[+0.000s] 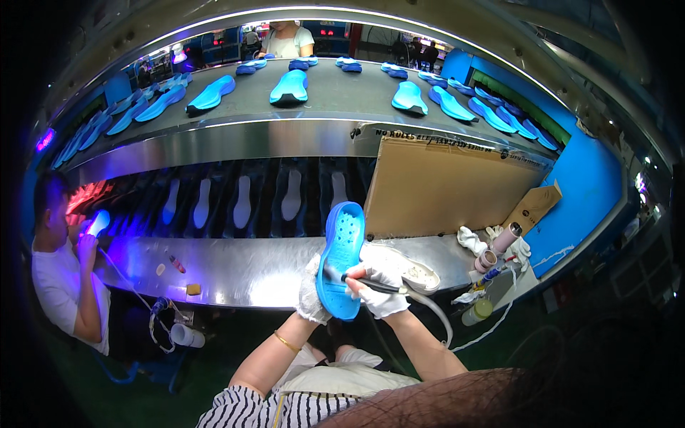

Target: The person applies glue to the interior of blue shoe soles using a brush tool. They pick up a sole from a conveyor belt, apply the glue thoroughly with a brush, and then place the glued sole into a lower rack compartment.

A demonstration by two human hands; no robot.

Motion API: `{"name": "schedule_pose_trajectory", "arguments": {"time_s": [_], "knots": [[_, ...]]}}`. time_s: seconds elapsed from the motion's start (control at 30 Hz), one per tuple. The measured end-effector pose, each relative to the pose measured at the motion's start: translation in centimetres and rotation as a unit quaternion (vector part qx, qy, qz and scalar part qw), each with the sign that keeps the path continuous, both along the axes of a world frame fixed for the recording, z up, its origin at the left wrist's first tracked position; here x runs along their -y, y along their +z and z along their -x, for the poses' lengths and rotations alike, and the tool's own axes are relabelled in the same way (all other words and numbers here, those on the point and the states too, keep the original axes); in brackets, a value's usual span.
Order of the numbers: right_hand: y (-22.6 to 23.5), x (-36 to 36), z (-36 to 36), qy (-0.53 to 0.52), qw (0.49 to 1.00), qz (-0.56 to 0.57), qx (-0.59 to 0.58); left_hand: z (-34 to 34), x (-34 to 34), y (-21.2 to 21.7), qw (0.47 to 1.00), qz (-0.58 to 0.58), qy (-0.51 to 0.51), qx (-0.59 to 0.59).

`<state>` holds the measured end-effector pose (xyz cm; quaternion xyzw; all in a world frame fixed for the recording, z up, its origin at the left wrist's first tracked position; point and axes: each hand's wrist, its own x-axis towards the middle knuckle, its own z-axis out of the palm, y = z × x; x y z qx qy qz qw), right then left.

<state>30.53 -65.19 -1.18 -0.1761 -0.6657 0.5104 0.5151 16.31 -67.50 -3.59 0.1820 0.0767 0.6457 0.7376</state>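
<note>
A bright blue shoe sole (347,246) with small holes stands nearly upright before me, its inner side facing me. My left hand (311,294), in a white glove with bare fingertips elsewhere hidden, is closed around the sole's left edge. In my right hand (383,287), gloved with bare fingertips, is a brush (378,285) with a dark handle, pinched between thumb and fingers. Its bristles touch the inside of the sole's lower half. A pale hose (437,314) runs from the brush's rear end. Behind my right hand a white sole (417,274) lies on the metal bench (221,267).
Blue soles (289,87) lie in rows on a conveyor belt (349,93). Below it, a lower rack (267,196) holds pale insole-shaped pieces. A cardboard sheet (449,187) leans at right, near a pink bottle (506,237) and a lidded jar (478,312). A co-worker (68,267) sits at left.
</note>
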Motion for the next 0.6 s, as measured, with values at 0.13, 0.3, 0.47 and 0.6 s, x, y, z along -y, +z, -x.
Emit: {"name": "schedule_pose_trajectory", "arguments": {"time_s": [0.13,0.3,0.47,0.6], "knots": [[1.7,-3.5,-1.7,-0.114,0.988,0.099,-0.012,-0.5,0.2,1.8,0.998,0.017,-0.053,-0.021],[0.7,-5.9,-0.3,-0.121,0.991,-0.053,0.033,0.8,-0.3,0.1,0.994,-0.008,-0.039,-0.104],[2.3,-4.0,-2.3,0.003,0.987,-0.111,0.116,2.0,-1.3,0.8,0.993,0.029,0.006,-0.110],[5.7,-3.1,-1.6,-0.038,0.908,-0.398,0.122,2.5,-1.3,1.9,0.986,0.017,0.043,-0.161]]}}
